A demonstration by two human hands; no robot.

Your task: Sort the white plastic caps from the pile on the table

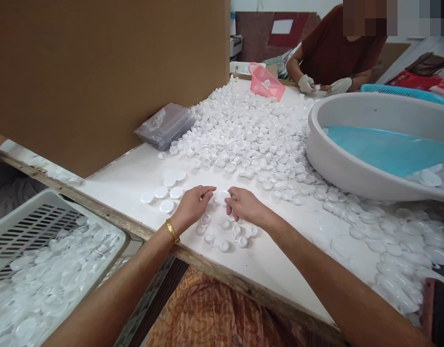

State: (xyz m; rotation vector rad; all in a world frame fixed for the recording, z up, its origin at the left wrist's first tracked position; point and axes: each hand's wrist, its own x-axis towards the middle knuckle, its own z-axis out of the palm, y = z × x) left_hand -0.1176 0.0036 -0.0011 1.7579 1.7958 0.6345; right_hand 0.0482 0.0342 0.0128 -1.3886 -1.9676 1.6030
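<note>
In the head view, a white round cap (222,197) is held up over the white tabletop between my two hands. My right hand (243,205) pinches its right edge between thumb and curled fingers. My left hand (193,205) meets its left edge with thumb and forefinger nearly together; the exact contact is hard to see. Under the hands lie several small white ring-shaped pieces (225,246). Left of my left hand rest several white round caps (166,206), lying flat.
A large heap of small white parts (243,130) covers the table, with flat clear pieces (398,270) at right. Around it are a grey tub (326,159), pink scoop (260,82), plastic bags (166,125), cardboard (110,72) and a filled basket (115,229). A gloved co-worker (341,58) sits opposite.
</note>
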